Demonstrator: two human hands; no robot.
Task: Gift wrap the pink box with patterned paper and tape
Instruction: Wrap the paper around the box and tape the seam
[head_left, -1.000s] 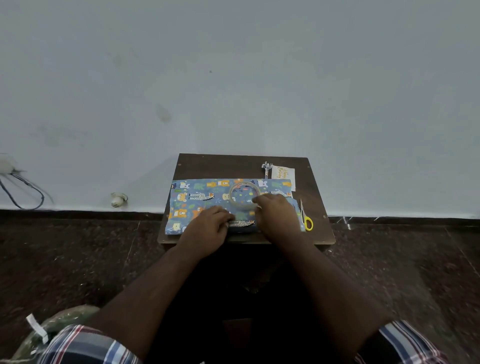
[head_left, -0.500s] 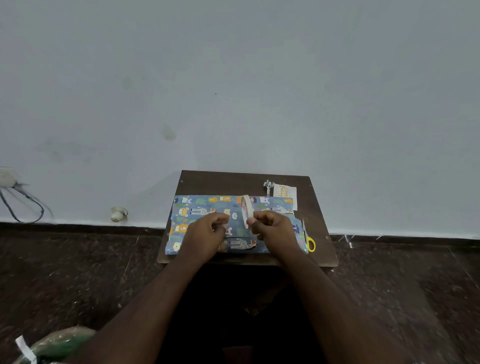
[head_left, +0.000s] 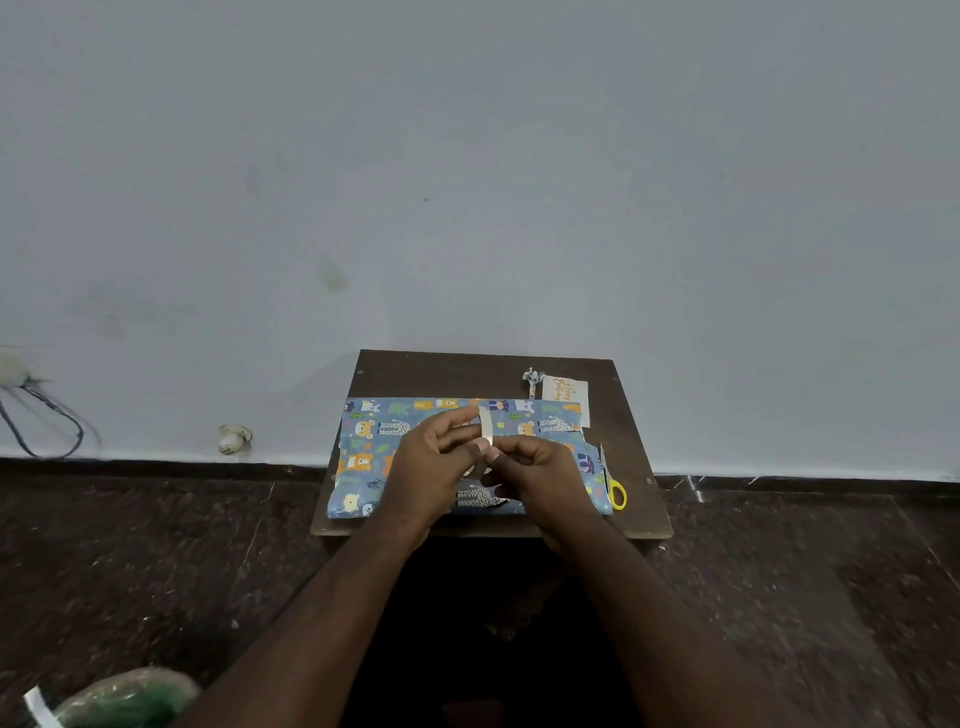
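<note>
A: Nearest the camera, at 7 o'clock, a green plastic-wrapped bundle lies on the dark speckled floor. What are the hands doing?

B: Both are raised over the small dark wooden table. The left hand has its fingers curled onto the roll of clear tape, which stands on edge. The right hand is curled too, its thumb and forefinger pinching at the roll's rim. Judgement: it is picking for the loose end while the left steadies the roll.

A: And the box?

B: No pink shows. It lies flat under the hands, covered by the blue animal-print wrapping paper. Probably the seam is awaiting tape.

A: Tools?

B: Yellow-handled scissors lie at 3 o'clock of the parcel, just beside its edge, likely kept there for cutting tape. Farther off, at 1 o'clock, a white greeting card with a small ribbon bow waits near the grey wall.
</note>
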